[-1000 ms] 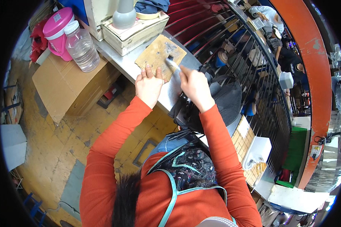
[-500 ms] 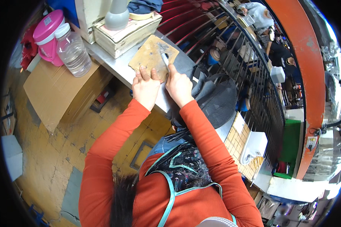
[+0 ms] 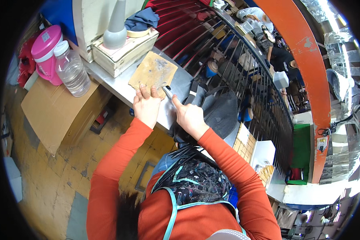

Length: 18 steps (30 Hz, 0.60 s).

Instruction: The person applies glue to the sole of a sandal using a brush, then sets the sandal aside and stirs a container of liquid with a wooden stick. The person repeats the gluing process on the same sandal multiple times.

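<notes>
A tan, worn square board (image 3: pixel 153 72) with dark smears lies on a metal worktop. My left hand (image 3: pixel 147 109) rests on its near edge, fingers stretched out and pressing flat. In my right hand (image 3: pixel 189 119) is a slim pale-handled tool (image 3: pixel 167 93), gripped with the index finger along it. Its far end is at the board's near right edge, beside a small dark spot; I cannot make out what kind of tool it is. Just right of this hand lie black mesh pieces (image 3: pixel 220 112) with straps, partly hidden behind my right forearm.
A grey cone-shaped object (image 3: pixel 115 30), a tape roll (image 3: pixel 139 33) and dark blue cloth (image 3: pixel 142 20) sit on a white wooden box (image 3: pixel 124 54). Left are a pink jug (image 3: pixel 48 50), a clear bottle (image 3: pixel 73 72) and cardboard (image 3: pixel 56 108). Metal racks (image 3: pixel 264 116) run along the right; people work beyond.
My right hand has drawn the tool back from the board's middle right toward its near edge. My left hand still presses on the board. The whole view has shifted slightly.
</notes>
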{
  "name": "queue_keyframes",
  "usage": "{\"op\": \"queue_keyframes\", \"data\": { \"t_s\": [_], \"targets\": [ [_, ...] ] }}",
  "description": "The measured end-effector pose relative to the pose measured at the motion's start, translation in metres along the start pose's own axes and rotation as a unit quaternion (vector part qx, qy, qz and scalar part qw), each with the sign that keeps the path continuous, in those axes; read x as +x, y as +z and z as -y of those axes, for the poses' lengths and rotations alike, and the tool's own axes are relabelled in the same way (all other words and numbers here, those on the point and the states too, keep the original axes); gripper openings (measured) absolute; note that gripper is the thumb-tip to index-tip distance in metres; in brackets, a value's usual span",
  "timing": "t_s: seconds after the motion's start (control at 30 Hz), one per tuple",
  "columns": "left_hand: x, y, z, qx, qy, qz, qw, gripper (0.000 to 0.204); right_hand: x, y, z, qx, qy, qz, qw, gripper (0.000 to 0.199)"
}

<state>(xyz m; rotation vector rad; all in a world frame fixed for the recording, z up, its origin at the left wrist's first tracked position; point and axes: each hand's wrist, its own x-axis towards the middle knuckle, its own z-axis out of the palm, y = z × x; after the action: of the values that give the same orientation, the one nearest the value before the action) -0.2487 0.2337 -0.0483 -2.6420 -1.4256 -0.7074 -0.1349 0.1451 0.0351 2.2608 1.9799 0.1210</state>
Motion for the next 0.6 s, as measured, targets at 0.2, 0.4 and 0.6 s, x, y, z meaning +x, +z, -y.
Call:
{"op": "queue_keyframes", "data": {
  "t_s": [0.2, 0.4, 0.6],
  "targets": [
    [-0.001, 0.0, 0.002, 0.039, 0.022, 0.003, 0.999, 0.049, 0.066, -0.043, -0.039, -0.152, -0.204, -0.06, 0.965, 0.025],
    [-0.001, 0.001, 0.0, 0.016, 0.019, -0.069, 0.997, 0.036, 0.095, -0.052, -0.003, -0.292, -0.274, -0.091, 0.912, 0.016],
    [0.0, 0.003, -0.001, 0.081, 0.029, -0.021, 0.996, 0.043, 0.107, -0.061, -0.004, -0.29, -0.342, -0.058, 0.892, 0.015]
  ]
}}
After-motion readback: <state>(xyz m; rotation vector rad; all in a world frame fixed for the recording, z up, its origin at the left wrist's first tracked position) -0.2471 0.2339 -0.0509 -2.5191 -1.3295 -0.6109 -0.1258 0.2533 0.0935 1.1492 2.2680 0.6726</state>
